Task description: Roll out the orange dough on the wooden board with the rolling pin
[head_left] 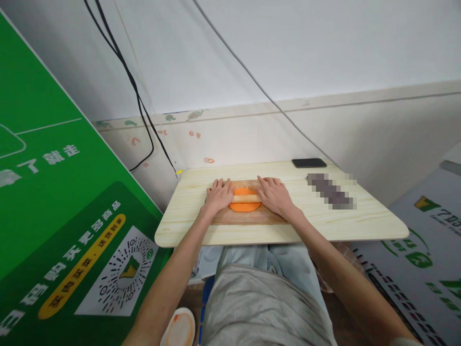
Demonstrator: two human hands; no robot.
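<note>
A flat orange round of dough-like material (245, 207) lies on a wooden board (248, 219). Across its middle runs a pale wooden rolling pin (247, 198). My left hand (219, 195) rests on the pin's left end, and my right hand (274, 194) lies over its right end. The fingers of both hands are stretched forward over the pin, somewhat spread. My palms hide both ends of the pin.
The board lies on a pale wood-grain table (367, 223). A black phone (309, 163) and a pixelated dark item (332, 191) are on its right side. Green panel (72, 192) at left; cables hang along the wall (252, 134). A white lid-like item (180, 329) is below.
</note>
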